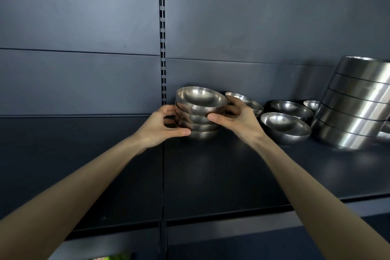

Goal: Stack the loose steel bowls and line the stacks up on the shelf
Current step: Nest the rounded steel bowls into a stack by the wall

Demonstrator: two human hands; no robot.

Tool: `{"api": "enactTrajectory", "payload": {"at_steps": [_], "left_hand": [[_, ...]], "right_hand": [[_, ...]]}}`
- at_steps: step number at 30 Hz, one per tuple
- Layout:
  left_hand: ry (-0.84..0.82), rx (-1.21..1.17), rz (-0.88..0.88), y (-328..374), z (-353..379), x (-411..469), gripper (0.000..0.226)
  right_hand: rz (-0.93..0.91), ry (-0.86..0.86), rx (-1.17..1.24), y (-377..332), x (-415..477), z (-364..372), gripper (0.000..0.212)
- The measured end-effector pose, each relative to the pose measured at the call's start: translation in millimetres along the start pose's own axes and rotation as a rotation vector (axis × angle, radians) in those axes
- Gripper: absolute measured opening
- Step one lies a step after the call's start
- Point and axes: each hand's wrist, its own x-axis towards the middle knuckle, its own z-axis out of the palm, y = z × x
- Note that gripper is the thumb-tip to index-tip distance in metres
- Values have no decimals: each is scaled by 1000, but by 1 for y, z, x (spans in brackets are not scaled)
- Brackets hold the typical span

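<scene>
Shelf (pixel 232 175): dark, against a dark back panel.
Stack (pixel 198 116): nested bowls, mid-shelf near the back edge.
Left hand (pixel 160 126): fingers curled round the stack's left side.
Right hand (pixel 236 118): grips its right side.
Loose bowls (pixel 285 126): right of the stack.
Pots (pixel 354 103): stacked, leaning, at the right end.

Polished steel bowls (pixel 199 112) gleam in a nested stack, their smooth insides mirror-bright. Right of the stack, loose bowls (pixel 286 125) show the same glossy metal. Farther right, large pans (pixel 354 110) wear a brushed, streaked sheen. The shelf (pixel 211 175) and back panel (pixel 84 27) are matt, dark-painted metal, faintly reflective.
</scene>
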Motion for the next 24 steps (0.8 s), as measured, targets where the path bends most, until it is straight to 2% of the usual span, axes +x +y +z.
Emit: {"api": "enactTrajectory", "payload": {"at_steps": [2,4,7,12,16,21,24], "left_hand": [[13,8,-14,-3,2,0,87],[15,8,-40,-5,4,0,91],[-5,-43,-42,-4,7,-2,80],[30,-87,8,11,9,-8,64],[29,-86,70,35,20,-8,61],[-13,-112,108,64,59,-2,67],[-28,-133,115,79,91,4,61]], "right_hand": [[8,-32,5,2,-2,0,128],[6,-56,9,5,-4,1,115],[-9,-11,-1,7,-6,3,84],[-30,38,14,-1,-13,-3,55],[-59,64,29,-17,-24,-25,53],[-69,114,10,-25,-42,-73,60],[-71,118,19,-26,-52,-108,67]]}}
